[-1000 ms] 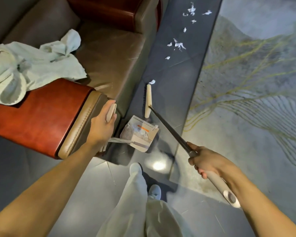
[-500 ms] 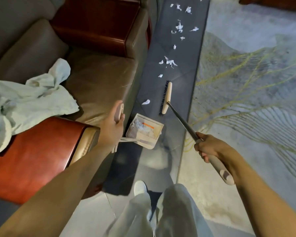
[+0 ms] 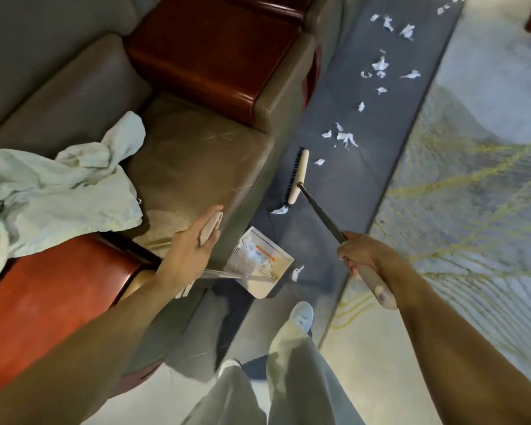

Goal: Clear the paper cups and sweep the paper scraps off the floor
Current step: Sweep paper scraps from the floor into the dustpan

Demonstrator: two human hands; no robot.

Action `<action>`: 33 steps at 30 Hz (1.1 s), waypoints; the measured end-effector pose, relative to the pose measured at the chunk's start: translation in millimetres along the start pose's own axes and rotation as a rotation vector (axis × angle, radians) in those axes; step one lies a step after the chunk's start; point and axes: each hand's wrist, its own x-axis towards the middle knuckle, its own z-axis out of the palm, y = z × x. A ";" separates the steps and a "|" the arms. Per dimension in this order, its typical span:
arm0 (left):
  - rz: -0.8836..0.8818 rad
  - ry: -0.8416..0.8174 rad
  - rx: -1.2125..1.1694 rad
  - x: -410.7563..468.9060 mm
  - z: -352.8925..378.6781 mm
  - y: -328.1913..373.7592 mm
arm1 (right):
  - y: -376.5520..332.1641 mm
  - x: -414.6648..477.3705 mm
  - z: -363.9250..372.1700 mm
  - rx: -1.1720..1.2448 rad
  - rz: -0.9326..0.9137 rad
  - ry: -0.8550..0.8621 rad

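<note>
Sweeping up: a person works a dark strip of floor (image 3: 334, 197) between a sofa (image 3: 196, 167) and a patterned rug (image 3: 472, 185). The right hand (image 3: 362, 253) is wrapped round the broom (image 3: 299, 176) at the lower end of its pale grip. The broom's head is down on the strip, dark bristles on the sofa side. The left hand (image 3: 193, 253) is closed on the upright handle of the dustpan (image 3: 258, 268), held low by the sofa's front with white paper already in it. Whether its lip sits flat on the floor cannot be told.

Scraps (image 3: 344, 138) lie scattered along the strip beyond the broom head. One lies just beside the head's near end and another just beside the dustpan. No cups are in view. A pale cloth (image 3: 59, 185) is draped over the sofa.

The step in hand appears to be drawing the litter back to the pan. Done well, the head would go down beyond the nearest cluster and come back in short, light pulls. That way the paper bunches ahead of the bristles rather than fluttering onto the rug, where it would likely be harder to lift.

The pan's lip should press flat and steady so scraps ride in, not under. The stray beside the pan is easy to miss and wants its own small stroke. Most of the litter lies farther up the strip, so the pan would best follow the broom along.
</note>
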 end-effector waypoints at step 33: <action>0.177 -0.434 0.038 -83.0 -37.4 -51.6 | 153.6 -162.7 160.2 -0.318 0.243 0.279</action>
